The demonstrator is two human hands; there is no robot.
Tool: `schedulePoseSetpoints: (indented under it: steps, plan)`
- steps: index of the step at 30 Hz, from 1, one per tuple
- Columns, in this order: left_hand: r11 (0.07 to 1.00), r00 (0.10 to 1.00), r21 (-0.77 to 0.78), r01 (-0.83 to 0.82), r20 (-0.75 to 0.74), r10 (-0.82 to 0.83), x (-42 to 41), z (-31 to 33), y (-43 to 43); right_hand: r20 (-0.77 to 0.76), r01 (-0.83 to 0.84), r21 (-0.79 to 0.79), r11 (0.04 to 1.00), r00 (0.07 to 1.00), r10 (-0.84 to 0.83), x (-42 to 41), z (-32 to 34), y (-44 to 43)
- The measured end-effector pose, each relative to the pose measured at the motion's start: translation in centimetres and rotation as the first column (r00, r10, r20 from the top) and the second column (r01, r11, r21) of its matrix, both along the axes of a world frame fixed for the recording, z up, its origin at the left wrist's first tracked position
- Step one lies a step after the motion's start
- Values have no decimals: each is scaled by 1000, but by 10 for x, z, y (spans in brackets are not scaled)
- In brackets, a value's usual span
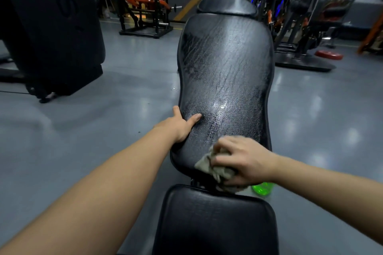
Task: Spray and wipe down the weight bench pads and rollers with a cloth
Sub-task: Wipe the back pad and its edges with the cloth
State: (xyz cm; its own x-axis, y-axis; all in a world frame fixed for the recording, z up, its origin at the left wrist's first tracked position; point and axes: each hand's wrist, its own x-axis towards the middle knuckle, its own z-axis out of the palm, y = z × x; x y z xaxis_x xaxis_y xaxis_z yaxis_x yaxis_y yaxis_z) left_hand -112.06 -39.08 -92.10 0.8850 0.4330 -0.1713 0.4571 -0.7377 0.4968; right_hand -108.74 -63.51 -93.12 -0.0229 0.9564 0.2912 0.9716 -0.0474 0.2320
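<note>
Far left there's a big black unit (51,27) standing on the grey floor (103,130), w/ an orange-and-black machine (145,12) further back behind it.

Your left hand (178,125) is on the left edge of the back pad (226,68), down toward its near end. Thumb lies flat on top of the pad and the fingers wrap over the side, so it's gripping the edge. A few wet drops sit on the floor just beside the pad, a bit beyond that hand.

The pad runs straight away from you thru the middle of the view. It's black, cracked-looking vinyl, shiny and streaky wet over most of the top. A smaller head pad (227,2) sits at its far end, and the seat pad (215,219) is right below you, apart from the back pad by a small gap.

The cloth (215,168) is a bunched-up grey-tan rag on the near right corner of the back pad, hanging a little over the end toward the seat. Your right hand (242,161) is on top of it, fingers curled into the bunch and pressing it to the pad.

Just past that hand, lower down by the bench, a bright green bottle (261,188) peeks out, mostly hidden, so can't tell much abt it.

Far right: dark racks (300,16) w/ orange bits, and a red plate (329,55) flat on the floor near them.
</note>
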Motion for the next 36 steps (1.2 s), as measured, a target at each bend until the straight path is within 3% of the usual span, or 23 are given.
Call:
schedulePoseSetpoints:
  steps: [3,7,11,13,19,23,25,29,30,32,34,36]
  plan:
    - [1000,1000,-21,-9,-16,8,-2,3,-1,-3,189,147,971,982,-191,35,16,10]
    - [1000,1000,-11,-8,-29,7,-6,5,-6,-187,534,302,790,846,-500,85,47,21]
    - [1000,1000,-20,-8,-20,7,-6,5,-6,-188,639,362,679,763,-619,84,45,31]
    - [999,1000,-36,-7,-22,6,-6,4,-6,-169,599,399,694,792,-587,66,34,30]
    - [1000,1000,-12,1,-1,-1,-1,1,-1,-58,209,289,934,978,-201,-10,-6,3]
    - [1000,1000,-26,1,1,-1,1,-1,0,10,-48,68,997,999,47,-2,-3,8]
    - [999,1000,-34,-1,1,1,1,-1,1,43,-50,81,995,998,47,21,8,16]
    - [1000,1000,-21,-17,-14,16,-3,3,-2,33,249,327,912,961,-274,76,36,38]
    - [1000,1000,-15,-12,-25,11,-3,4,-3,-47,396,380,836,911,-410,86,41,42]
    - [999,1000,-39,-13,-21,12,-6,5,-5,-221,658,341,671,750,-623,97,52,49]
    - [997,1000,-77,-13,-12,12,-5,7,-5,-267,746,350,567,659,-703,92,50,55]
    - [994,1000,-111,-13,-5,13,-5,8,-6,-207,711,410,571,683,-701,79,39,57]
